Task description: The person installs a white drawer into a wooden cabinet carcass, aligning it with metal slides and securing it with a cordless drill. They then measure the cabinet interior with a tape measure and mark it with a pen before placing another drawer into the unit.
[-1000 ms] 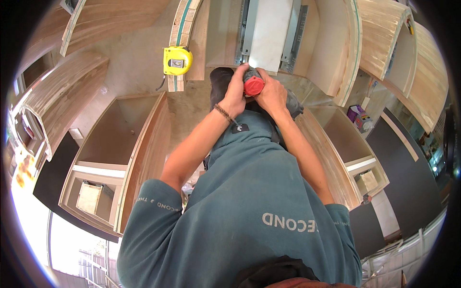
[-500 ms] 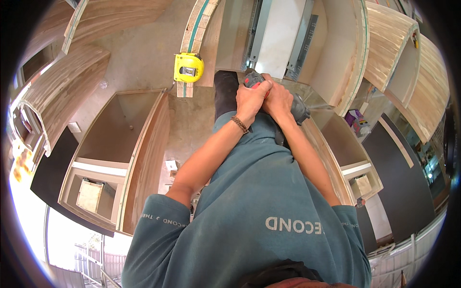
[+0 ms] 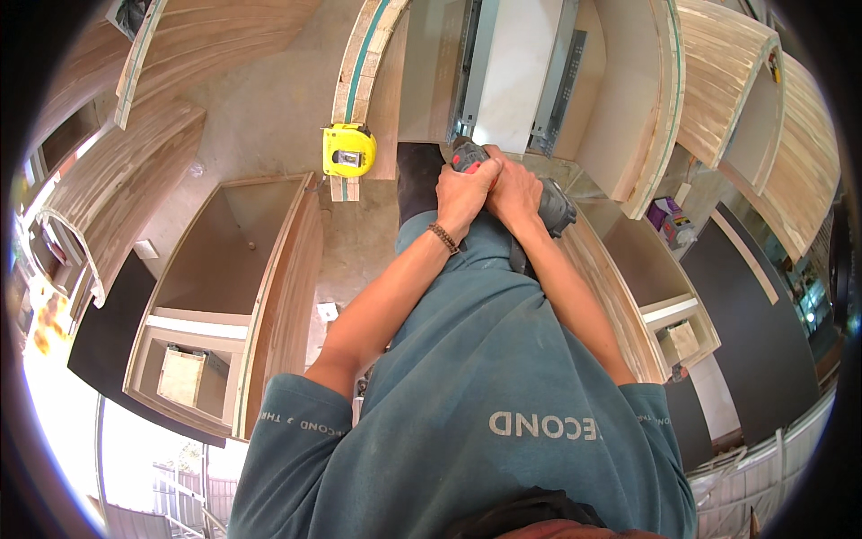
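Close in front of my body, both hands are wrapped around a dark grey cordless drill (image 3: 558,208) with red marks. My left hand (image 3: 462,198) is closed around its front part, near the chuck. My right hand (image 3: 514,191) grips it from the other side, and its wide base shows beyond that wrist. Much of the drill's middle is hidden by my fingers. The chuck end points toward the open cabinet (image 3: 620,117) ahead, close to its metal drawer slides (image 3: 554,90). Whether a bit touches anything, I cannot make out.
A yellow tape measure (image 3: 348,151) rests on the cabinet's curved wooden edge, left of my hands. Unfinished wooden cabinets stand left (image 3: 292,296) and right (image 3: 620,287). Dark panels (image 3: 763,332) lie farther out on both sides. A purple package (image 3: 666,218) sits at the right.
The view has shifted slightly, so the tape measure and the near left cabinet appear a little displaced. Both hands keep their hold on the drill in nearly the same place.
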